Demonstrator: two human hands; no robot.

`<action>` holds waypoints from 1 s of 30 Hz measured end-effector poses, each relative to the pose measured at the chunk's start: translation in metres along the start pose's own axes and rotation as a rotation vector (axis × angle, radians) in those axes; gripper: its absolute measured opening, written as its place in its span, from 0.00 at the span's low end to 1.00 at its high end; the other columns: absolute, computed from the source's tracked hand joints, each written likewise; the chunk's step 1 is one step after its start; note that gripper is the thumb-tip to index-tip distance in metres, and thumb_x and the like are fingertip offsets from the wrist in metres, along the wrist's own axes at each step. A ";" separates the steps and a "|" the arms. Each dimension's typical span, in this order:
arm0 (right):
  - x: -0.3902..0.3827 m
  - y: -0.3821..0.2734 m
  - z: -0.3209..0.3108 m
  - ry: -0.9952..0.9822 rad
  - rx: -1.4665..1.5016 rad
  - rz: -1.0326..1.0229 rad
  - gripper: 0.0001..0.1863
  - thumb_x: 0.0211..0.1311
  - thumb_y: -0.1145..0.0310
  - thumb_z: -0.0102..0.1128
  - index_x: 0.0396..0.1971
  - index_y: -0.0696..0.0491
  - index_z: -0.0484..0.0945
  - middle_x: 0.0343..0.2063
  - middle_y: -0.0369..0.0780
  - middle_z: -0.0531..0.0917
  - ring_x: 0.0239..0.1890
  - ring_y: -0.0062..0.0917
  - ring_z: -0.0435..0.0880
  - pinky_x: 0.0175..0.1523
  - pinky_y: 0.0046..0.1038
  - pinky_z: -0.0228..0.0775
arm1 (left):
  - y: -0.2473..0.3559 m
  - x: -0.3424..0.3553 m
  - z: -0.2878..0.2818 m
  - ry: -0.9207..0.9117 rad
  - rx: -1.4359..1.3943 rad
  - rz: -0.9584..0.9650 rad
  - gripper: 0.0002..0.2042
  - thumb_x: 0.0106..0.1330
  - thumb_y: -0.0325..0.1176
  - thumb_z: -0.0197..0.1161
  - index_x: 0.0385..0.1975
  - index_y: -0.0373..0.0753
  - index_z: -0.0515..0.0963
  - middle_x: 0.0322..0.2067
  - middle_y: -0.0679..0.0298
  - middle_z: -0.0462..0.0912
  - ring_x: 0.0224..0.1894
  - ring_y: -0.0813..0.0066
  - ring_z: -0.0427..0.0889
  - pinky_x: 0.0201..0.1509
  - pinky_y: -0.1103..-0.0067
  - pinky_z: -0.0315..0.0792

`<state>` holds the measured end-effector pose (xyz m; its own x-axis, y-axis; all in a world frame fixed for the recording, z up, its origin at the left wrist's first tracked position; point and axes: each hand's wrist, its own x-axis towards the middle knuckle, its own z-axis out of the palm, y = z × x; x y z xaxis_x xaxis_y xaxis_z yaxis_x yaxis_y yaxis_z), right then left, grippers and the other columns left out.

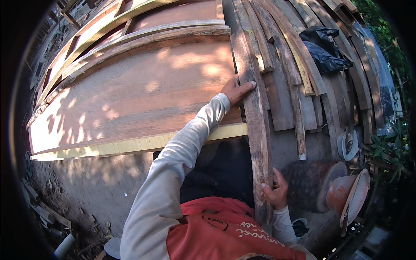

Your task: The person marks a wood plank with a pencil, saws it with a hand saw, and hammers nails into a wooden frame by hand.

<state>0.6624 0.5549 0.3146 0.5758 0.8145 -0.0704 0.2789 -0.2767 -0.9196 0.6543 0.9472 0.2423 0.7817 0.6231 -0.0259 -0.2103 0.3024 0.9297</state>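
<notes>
A long, rough wooden plank [256, 112] runs away from my body, along the right end of a broad plywood panel [143, 91]. My left hand [237, 90] is closed round its left edge about midway up, thumb lying on top. Close to my body, my right hand [278, 190] grips the plank's right edge with the thumb against the wood and the fingers curled. Something small and orange shows by those fingers, too little to name. A pale timber strip [143, 142] edges the panel's near side.
Several weathered boards [281, 99] lie side by side to the right, with a black plastic bag [326, 48] on them. Long battens [143, 34] cross the panel's far part. An orange-brown, mud-stained bucket-like container [342, 193] stands at lower right. Wood scraps [52, 215] litter the ground at left.
</notes>
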 end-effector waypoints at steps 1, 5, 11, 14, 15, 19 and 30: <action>0.000 -0.001 0.003 -0.001 0.008 -0.010 0.36 0.55 0.71 0.71 0.63 0.71 0.71 0.48 0.51 0.87 0.50 0.32 0.88 0.55 0.32 0.79 | -0.002 0.004 -0.004 0.035 0.128 -0.036 0.32 0.66 0.48 0.70 0.61 0.29 0.73 0.46 0.53 0.86 0.44 0.62 0.87 0.54 0.69 0.80; -0.007 0.005 0.004 0.051 -0.275 -0.078 0.34 0.54 0.70 0.72 0.59 0.71 0.74 0.43 0.54 0.87 0.42 0.38 0.90 0.49 0.34 0.81 | 0.024 0.005 -0.008 0.244 0.697 -0.105 0.35 0.59 0.57 0.75 0.53 0.29 0.81 0.39 0.45 0.88 0.43 0.58 0.88 0.53 0.70 0.81; 0.011 0.019 0.007 0.059 -0.351 -0.018 0.33 0.53 0.70 0.72 0.58 0.71 0.75 0.39 0.55 0.87 0.39 0.41 0.90 0.46 0.36 0.80 | 0.029 0.030 -0.008 0.303 1.097 0.734 0.27 0.59 0.55 0.73 0.54 0.44 0.83 0.46 0.58 0.86 0.48 0.59 0.86 0.62 0.61 0.75; 0.030 0.016 0.004 0.001 -0.443 -0.043 0.32 0.53 0.70 0.70 0.57 0.71 0.75 0.38 0.54 0.87 0.40 0.42 0.90 0.47 0.37 0.80 | 0.035 0.058 0.008 0.039 1.224 1.127 0.25 0.63 0.59 0.67 0.47 0.44 0.85 0.42 0.62 0.86 0.48 0.63 0.85 0.74 0.53 0.61; 0.037 0.014 0.002 -0.042 -0.513 -0.082 0.32 0.53 0.69 0.71 0.57 0.71 0.75 0.37 0.54 0.86 0.38 0.45 0.90 0.46 0.38 0.80 | 0.035 0.067 0.009 -0.131 1.238 1.206 0.26 0.65 0.62 0.63 0.41 0.43 0.87 0.38 0.64 0.86 0.47 0.64 0.85 0.79 0.49 0.52; 0.044 0.025 -0.003 -0.073 -0.595 -0.133 0.34 0.53 0.66 0.73 0.56 0.71 0.75 0.35 0.54 0.86 0.35 0.48 0.88 0.44 0.40 0.80 | 0.012 0.082 0.005 -0.549 1.403 0.790 0.32 0.67 0.65 0.58 0.16 0.40 0.83 0.20 0.64 0.83 0.39 0.63 0.85 0.79 0.52 0.54; 0.083 0.025 0.001 -0.105 -0.734 -0.163 0.33 0.50 0.66 0.74 0.55 0.69 0.76 0.34 0.52 0.85 0.33 0.46 0.89 0.40 0.40 0.83 | -0.026 0.112 -0.012 -0.371 1.121 1.084 0.27 0.63 0.58 0.66 0.13 0.41 0.78 0.16 0.64 0.75 0.28 0.63 0.76 0.53 0.65 0.71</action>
<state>0.7170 0.6160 0.2853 0.4176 0.9083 -0.0254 0.8153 -0.3869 -0.4307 0.7408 1.0178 0.2111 0.6853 -0.0705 0.7249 -0.3481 -0.9059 0.2410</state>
